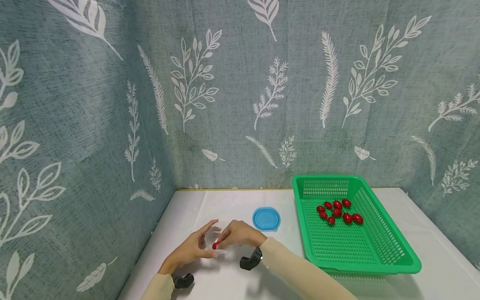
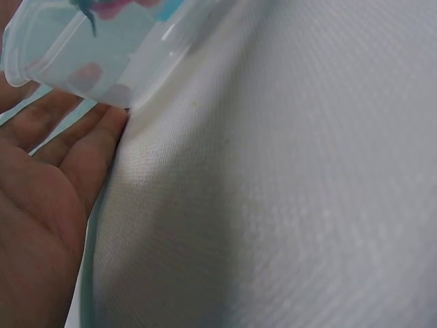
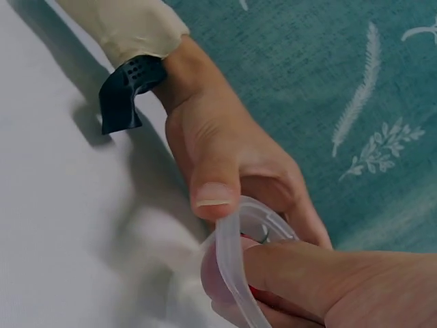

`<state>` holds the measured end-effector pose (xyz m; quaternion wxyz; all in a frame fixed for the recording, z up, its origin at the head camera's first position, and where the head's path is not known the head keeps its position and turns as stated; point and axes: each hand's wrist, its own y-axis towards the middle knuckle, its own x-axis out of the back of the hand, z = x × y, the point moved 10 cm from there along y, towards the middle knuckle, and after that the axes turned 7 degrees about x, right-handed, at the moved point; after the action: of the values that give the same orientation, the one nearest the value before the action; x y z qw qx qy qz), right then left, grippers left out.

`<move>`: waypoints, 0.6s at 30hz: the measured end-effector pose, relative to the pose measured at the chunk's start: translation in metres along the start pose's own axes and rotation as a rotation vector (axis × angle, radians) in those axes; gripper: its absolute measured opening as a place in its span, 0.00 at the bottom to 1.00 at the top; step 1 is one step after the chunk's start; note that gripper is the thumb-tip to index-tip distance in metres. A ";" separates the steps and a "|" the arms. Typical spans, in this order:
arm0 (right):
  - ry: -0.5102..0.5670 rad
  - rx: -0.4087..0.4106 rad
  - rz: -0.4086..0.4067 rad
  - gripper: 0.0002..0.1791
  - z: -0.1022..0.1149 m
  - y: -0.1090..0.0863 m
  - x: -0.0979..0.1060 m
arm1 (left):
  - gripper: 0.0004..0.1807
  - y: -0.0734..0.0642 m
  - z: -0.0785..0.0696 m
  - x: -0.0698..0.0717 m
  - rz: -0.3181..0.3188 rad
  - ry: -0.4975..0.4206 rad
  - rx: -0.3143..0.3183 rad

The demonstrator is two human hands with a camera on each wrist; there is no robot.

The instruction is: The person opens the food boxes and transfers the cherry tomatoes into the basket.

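Note:
My left hand [image 1: 193, 248] holds a clear plastic container [image 1: 210, 238] on the white table, thumb on the near side and fingers round the far side. The container's rim [image 3: 235, 273] shows under the left thumb in the right wrist view. Reaching in over that rim, my right hand [image 1: 240, 233] pinches a small red tomato [image 1: 215, 246] with its fingertips. Through the see-through wall in the left wrist view, a pinkish-red shape with a green stem appears near the top edge. The right fingertips are partly hidden by the rim.
A blue lid [image 1: 266, 218] lies on the table [image 1: 228, 200] behind the right hand. To the right stands a green plastic basket [image 1: 337, 246] with several red tomatoes [image 1: 337, 212] towards its back. Patterned grey-green cloth [image 1: 232, 100] hangs behind the table and at its sides.

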<state>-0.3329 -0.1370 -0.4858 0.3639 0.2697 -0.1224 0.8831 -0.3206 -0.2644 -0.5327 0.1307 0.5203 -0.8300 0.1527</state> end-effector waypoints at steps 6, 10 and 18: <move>0.057 0.035 0.012 0.03 0.003 -0.003 0.002 | 0.58 0.000 0.001 0.000 0.002 -0.014 -0.002; -0.028 0.092 -0.009 0.04 0.004 -0.003 0.005 | 0.58 0.000 0.001 -0.002 0.012 -0.021 -0.006; -0.121 0.212 -0.076 0.09 0.009 -0.006 0.022 | 0.57 0.001 -0.002 -0.002 0.016 -0.048 -0.005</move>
<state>-0.3385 -0.1241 -0.4658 0.3584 0.3638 -0.0398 0.8588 -0.3206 -0.2615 -0.5319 0.1108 0.5167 -0.8374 0.1394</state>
